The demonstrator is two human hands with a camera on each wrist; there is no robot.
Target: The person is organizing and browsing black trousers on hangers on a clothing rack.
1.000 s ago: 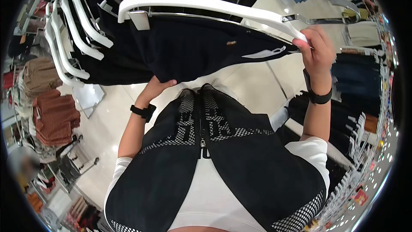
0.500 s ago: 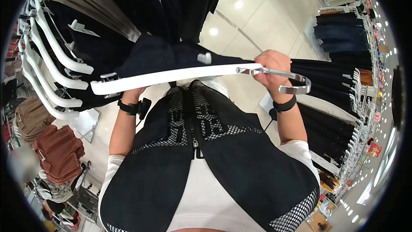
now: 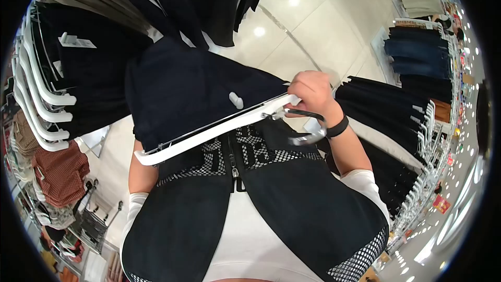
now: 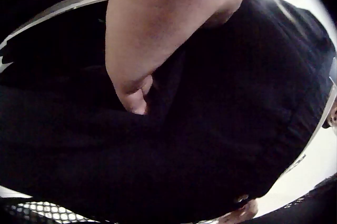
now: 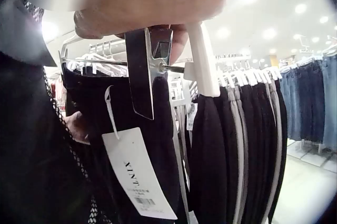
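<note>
Navy trousers [image 3: 180, 81] hang by their waistband from a white clip hanger [image 3: 209, 133], tilted in front of the person's vest. My right hand [image 3: 313, 93] grips the hanger's right end, its metal hook curving down beside the wrist. Close up in the right wrist view, the fingers are at a metal clip [image 5: 139, 71]; a white printed tag [image 5: 139, 174] dangles from the waistband. My left hand [image 4: 168, 24] is hidden behind the trousers in the head view. In the left wrist view its fingers dig into a fold of the dark cloth and pinch it.
A rack at the left carries dark trousers on white hangers [image 3: 49, 102], with beige trousers [image 3: 78, 0] beyond. Red checked shirts [image 3: 60, 172] hang lower left. More dark trousers [image 3: 386, 107] hang on the right-hand rack. Pale floor tiles [image 3: 308, 31] lie between the racks.
The hanger has come down and closer to the vest, its left end now lower, with the hook swung toward the person. The trousers now cover the left hand. The right hand keeps its grip.
</note>
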